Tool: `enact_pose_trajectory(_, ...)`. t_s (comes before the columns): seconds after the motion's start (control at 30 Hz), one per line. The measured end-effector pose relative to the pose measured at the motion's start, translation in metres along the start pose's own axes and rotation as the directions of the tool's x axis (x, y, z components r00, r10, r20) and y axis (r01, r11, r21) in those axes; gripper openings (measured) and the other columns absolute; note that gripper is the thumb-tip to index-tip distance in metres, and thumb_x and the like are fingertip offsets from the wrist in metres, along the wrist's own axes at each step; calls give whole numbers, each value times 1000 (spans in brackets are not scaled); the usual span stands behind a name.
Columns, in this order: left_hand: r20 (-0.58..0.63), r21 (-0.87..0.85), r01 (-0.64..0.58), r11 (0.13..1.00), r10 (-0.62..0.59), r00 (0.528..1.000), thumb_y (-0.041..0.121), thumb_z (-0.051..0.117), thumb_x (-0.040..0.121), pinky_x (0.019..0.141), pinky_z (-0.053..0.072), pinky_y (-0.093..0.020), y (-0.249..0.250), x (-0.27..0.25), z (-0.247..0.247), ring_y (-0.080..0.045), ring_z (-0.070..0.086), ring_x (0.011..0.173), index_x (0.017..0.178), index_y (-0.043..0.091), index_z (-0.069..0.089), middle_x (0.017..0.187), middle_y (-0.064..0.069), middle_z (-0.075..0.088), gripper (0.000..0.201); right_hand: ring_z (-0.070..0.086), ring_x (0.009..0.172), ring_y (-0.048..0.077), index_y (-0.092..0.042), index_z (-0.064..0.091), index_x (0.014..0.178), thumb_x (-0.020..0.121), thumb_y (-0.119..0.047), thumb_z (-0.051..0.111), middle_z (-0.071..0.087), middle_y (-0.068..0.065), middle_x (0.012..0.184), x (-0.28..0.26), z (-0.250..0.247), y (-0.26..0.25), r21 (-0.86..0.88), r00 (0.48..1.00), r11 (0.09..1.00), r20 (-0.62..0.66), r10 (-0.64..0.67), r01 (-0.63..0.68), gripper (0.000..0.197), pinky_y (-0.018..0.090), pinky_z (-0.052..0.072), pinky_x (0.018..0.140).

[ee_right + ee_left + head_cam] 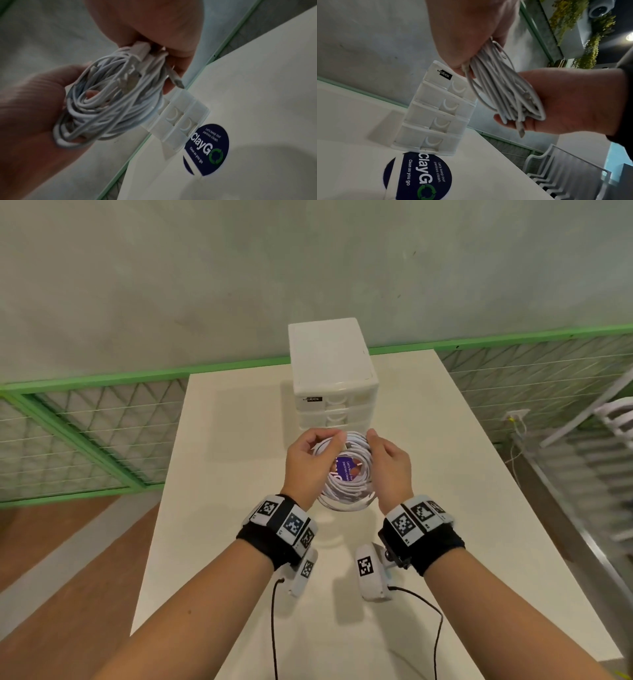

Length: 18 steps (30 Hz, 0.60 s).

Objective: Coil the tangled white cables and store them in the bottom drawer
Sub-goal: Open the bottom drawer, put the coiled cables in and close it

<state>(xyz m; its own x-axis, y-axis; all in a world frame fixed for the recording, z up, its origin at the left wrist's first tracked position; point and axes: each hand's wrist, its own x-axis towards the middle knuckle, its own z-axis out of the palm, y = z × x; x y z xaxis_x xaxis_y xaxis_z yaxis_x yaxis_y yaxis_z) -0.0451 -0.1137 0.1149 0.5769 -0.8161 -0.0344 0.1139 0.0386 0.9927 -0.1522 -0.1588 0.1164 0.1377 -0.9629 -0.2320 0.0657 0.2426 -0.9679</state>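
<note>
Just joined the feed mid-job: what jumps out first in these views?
A coiled bundle of white cables, held above the cream table between the left hand and right hand. Behind it stands a white plastic four-drawer organiser, all drawers shut. A round dark-blue sticker lies on the table before the organiser.

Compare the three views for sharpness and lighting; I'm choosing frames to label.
Head view: bright, even light, sharp, edges bowed by the wide lens. Left wrist view: well lit, cable coil and drawer unit crisp, tilted. Right wrist view: dim and soft, coil motion-blurred, a shadow on the table near the round sticker.
</note>
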Motion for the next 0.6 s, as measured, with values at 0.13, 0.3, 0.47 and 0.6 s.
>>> enact_pose_trajectory(0.13,-4,20,37,999,-37,999,18,76,77,77,57,-36,1,4,6,-19,68,82,83,16,72,86,-3,72,8,67,66,19,-17,67,64,90,-54,44,71,6,67,10,-7,1,-244,997,970,81,0,20,51,33,54,66)
enact_pose_trajectory(0.3,-69,-62,97,993,-101,992,14,76,76,65,57,-29,6,7,19,-18,70,71,84,7,72,81,-8,73,11,68,92,19,-21,65,109,88,-40,57,70,5,102,20,-12,0,-84,966,994,255,-46,69,30,31,57,77)
enact_pose_trajectory(0.47,-123,-135,109,985,-126,984,15,76,77,61,56,-26,5,2,21,-17,70,68,88,2,72,81,-10,72,17,70,84,27,-6,69,99,89,-35,57,72,18,95,18,-12,-2,29,980,999,197,23,-30,33,35,59,74)
enact_pose_trajectory(0.6,-213,-149,63,987,-95,972,16,76,77,64,56,-27,1,5,19,-18,70,71,88,2,72,83,-12,73,18,69,93,22,-15,68,104,89,-46,53,73,9,100,17,-8,-2,-82,958,997,285,31,-8,37,38,55,86)
